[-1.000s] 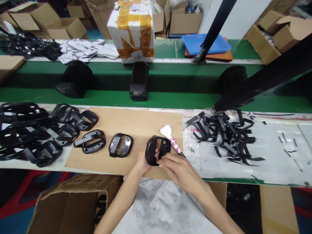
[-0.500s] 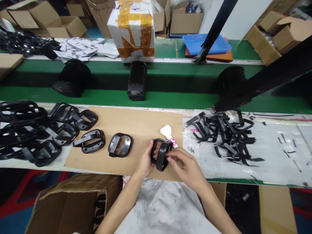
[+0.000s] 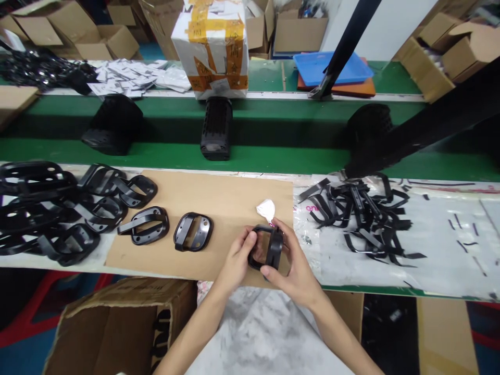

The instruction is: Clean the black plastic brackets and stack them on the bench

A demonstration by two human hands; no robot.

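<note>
Between my hands is a black plastic frame with a curved strap across it (image 3: 274,249), raised a little above the brown cardboard sheet (image 3: 222,198). My left hand (image 3: 238,255) grips its left rim, thumb on top. My right hand (image 3: 295,265) wraps the right side, with the thumb at the lower end of the strap and the fingers at the upper end. A twisted piece of white plastic (image 3: 266,209) lies just behind. To the left rest two similar black frames with straps, one nearer (image 3: 193,232) and one farther off (image 3: 148,225).
Several more strapped frames (image 3: 66,245) are heaped at the left. Loose black straps (image 3: 359,208) lie piled at the right. Behind runs a green conveyor belt (image 3: 167,156) carrying black parts (image 3: 216,130). A dark slanted post (image 3: 422,120) crosses the right side. An open carton (image 3: 105,333) stands below the table edge.
My right hand has gone from pinching the strap's edge to wrapping the frame's right side. The frame has turned and shifted slightly right. My left thumb now lies over the rim.
</note>
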